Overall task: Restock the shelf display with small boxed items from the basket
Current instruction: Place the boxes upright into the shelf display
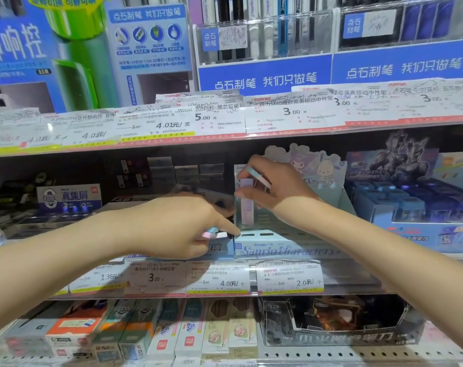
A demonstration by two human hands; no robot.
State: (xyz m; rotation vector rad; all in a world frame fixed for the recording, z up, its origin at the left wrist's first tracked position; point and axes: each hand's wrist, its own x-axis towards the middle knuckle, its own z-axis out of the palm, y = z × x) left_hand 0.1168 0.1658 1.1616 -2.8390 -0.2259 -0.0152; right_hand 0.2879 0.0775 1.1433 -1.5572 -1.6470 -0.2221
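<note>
Box upright, pinched between right hand fingers.

Light: we see bright light from above on the price tags.
Shadow: we see dark under the upper shelf.
Blur: far left looks soft.
Edges: shelf lines bend.
</note>
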